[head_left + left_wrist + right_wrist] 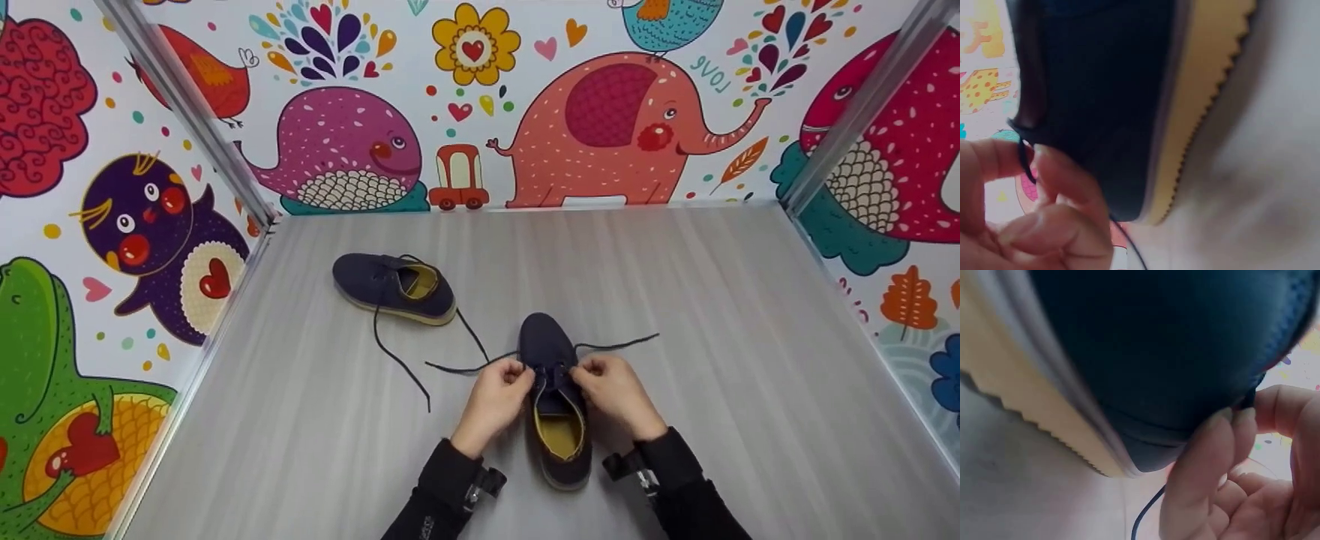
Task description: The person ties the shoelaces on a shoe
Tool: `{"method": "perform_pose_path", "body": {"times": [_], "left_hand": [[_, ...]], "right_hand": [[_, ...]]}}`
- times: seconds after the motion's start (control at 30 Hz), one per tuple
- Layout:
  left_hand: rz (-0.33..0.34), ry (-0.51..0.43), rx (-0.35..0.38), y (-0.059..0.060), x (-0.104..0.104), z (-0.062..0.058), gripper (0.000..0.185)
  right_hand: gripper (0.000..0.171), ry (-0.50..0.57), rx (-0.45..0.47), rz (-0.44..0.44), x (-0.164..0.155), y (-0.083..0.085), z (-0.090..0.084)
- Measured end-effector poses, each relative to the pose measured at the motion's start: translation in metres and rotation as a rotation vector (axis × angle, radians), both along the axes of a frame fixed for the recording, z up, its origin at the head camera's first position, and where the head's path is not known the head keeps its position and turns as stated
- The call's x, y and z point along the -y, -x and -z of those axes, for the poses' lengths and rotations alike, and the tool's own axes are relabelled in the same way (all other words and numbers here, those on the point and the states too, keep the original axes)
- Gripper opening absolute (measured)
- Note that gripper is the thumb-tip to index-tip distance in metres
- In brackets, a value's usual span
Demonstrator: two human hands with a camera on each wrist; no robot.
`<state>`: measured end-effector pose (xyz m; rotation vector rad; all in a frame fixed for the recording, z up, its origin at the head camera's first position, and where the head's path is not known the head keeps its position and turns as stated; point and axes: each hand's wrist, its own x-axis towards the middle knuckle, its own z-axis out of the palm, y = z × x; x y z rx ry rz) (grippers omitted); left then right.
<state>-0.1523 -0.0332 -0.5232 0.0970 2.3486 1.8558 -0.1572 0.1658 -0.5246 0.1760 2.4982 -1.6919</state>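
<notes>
From the head view, a dark navy suede lace-up shoe with a mustard-yellow lining [555, 397] stands near the front middle of the grey wood-grain tabletop [750, 390], toe away from the person, while the left hand [495, 394] and right hand [611, 390] pinch its thin dark laces [615, 345] at either side of the eyelets, the loose ends trailing out over the table. Only this view shows the matching second navy shoe [394, 287] lying apart to the back left, laces loose, and the walls with cartoon animals [607, 120]. The wrist views, close and blurred, add the cream serrated sole [1202, 107] and show each lace clamped between thumb and fingertips [1224, 424].
</notes>
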Motion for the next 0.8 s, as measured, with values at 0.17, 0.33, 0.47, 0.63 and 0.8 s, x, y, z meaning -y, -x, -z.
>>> {"method": "perform_pose_path", "body": {"times": [0.17, 0.33, 0.47, 0.63, 0.8], "left_hand": [[-0.057, -0.126, -0.049, 0.005, 0.01, -0.011, 0.019], [-0.118, -0.131, -0.113, 0.0, 0.028, -0.05, 0.021], [-0.169, -0.135, -0.093, 0.001, 0.041, -0.044, 0.021], [-0.233, -0.184, -0.066, 0.005, 0.059, -0.026, 0.021], [-0.213, -0.177, -0.137, 0.014, 0.071, -0.043, 0.023]], "right_hand": [[0.015, 0.317, 0.002, 0.088, -0.011, -0.01, -0.001], [0.018, 0.397, -0.058, 0.181, -0.025, -0.019, -0.01], [0.015, 0.433, -0.06, 0.265, -0.036, -0.025, -0.009], [0.014, 0.524, -0.073, 0.357, -0.051, -0.032, -0.005], [0.026, 0.524, -0.128, 0.368, -0.061, -0.038, -0.009]]}}
